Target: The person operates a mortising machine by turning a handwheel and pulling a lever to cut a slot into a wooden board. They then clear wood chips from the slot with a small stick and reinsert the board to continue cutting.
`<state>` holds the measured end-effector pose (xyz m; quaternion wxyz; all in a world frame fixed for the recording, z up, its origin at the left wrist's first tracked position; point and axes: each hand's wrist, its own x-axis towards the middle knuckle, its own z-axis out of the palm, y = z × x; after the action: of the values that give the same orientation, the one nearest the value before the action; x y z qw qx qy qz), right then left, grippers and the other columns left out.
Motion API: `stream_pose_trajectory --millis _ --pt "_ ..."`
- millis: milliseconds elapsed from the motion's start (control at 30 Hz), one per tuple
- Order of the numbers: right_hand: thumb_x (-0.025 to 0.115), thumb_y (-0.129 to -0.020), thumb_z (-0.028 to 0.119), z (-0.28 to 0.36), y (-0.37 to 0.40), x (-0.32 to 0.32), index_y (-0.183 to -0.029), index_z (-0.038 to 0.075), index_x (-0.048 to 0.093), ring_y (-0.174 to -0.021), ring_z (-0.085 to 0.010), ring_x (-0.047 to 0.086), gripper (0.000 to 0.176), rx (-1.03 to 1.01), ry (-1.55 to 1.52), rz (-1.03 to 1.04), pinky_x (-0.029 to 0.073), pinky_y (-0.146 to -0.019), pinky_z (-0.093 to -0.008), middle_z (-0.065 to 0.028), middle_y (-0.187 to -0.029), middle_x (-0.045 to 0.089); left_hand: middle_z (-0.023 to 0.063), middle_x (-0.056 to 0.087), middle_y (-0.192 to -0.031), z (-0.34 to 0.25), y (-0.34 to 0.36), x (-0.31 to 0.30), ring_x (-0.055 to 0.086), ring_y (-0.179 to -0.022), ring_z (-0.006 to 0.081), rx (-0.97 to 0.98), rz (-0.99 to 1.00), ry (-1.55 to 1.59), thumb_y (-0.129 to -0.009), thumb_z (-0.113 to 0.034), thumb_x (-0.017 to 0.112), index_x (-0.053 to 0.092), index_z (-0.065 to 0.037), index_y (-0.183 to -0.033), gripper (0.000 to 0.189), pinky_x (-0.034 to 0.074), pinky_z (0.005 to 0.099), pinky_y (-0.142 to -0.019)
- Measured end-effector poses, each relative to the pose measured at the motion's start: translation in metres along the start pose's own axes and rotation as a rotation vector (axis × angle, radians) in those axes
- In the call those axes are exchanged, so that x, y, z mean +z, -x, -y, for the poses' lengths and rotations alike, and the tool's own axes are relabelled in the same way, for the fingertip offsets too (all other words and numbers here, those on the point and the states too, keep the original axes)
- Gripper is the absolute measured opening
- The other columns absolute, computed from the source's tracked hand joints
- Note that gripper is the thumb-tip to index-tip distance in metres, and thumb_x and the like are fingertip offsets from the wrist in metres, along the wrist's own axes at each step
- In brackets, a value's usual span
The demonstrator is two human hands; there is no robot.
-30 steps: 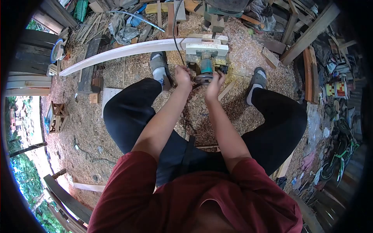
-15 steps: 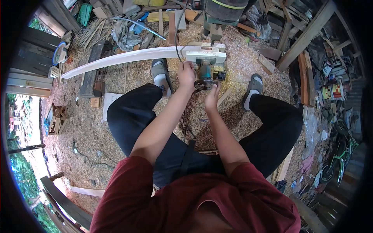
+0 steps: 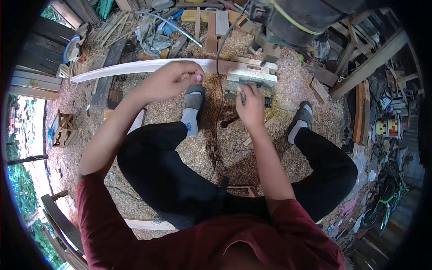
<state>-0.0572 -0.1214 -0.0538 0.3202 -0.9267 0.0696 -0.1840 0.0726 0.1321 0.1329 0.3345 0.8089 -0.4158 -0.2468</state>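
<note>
1. Left hand (image 3: 173, 82), fingers curled, near the curved pale board (image 3: 121, 71).
2. Right hand (image 3: 252, 108), at a teal tool (image 3: 243, 97), mostly hidden.
3. Dark cable (image 3: 218, 58), crossing the board.
4. Wood shavings (image 3: 198, 155), covering the ground.

1 head camera | faces down and forward | shirt (image 3: 198, 245) nearest, ground (image 3: 234, 164) beyond

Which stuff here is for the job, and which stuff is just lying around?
Probably for the job:
- teal tool, mostly hidden by the right hand
- pale block
- long curved board
- black cord

Seemingly just about:
- green motorbike
- crumpled grey sheet
- small wooden crate
</note>
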Motion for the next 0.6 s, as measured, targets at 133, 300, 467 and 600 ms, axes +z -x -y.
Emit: stream_pose_trajectory --millis 133,300,467,600 --pt "0.067 -0.096 0.019 -0.012 -0.032 0.015 -0.146 -0.002 0.058 -0.128 -0.0453 0.062 0.055 0.025 0.228 0.113 0.050 -0.110 -0.0521 -0.0246 -0.150 0.057 0.0173 0.070 -0.110 0.105 -0.049 0.008 0.069 -0.111 0.0357 0.042 -0.063 -0.233 -0.105 -0.009 0.061 0.068 -0.002 -0.121 0.019 0.055 0.0428 -0.098" --pt "0.069 -0.097 0.025 -0.020 -0.053 0.023 -0.163 -0.006 0.033 -0.137 -0.0506 0.056 0.081 0.260 0.159 0.225 0.053 -0.111 -0.0495 -0.0298 -0.167 0.036 0.0228 0.061 -0.131 0.169 -0.096 0.064 0.062 -0.122 0.0439 0.189 -0.316 -0.348 -0.092 -0.004 0.069 0.066 0.001 -0.128 0.036 0.053 0.0505 -0.107" --pt "0.068 -0.097 0.023 -0.019 -0.059 0.027 -0.160 -0.014 0.033 -0.117 -0.0453 0.071 0.082 0.213 0.363 0.242 0.062 -0.090 -0.0473 -0.0358 -0.168 0.033 0.0261 0.045 -0.155 0.196 -0.107 0.106 0.042 -0.149 0.0462 0.191 -0.319 -0.488 -0.095 -0.010 0.066 0.040 0.000 -0.159 0.070 0.036 0.0534 -0.125" --pt "0.070 -0.091 0.013 -0.021 -0.054 0.031 -0.162 -0.003 0.038 -0.114 -0.0443 0.071 0.079 -0.154 0.335 0.271 0.059 -0.095 -0.0480 -0.0276 -0.167 0.040 0.0224 0.033 -0.171 0.201 -0.102 0.120 0.028 -0.161 0.0416 0.140 -0.336 -0.571 -0.093 -0.012 0.066 0.026 -0.002 -0.169 0.087 0.023 0.0541 -0.132"
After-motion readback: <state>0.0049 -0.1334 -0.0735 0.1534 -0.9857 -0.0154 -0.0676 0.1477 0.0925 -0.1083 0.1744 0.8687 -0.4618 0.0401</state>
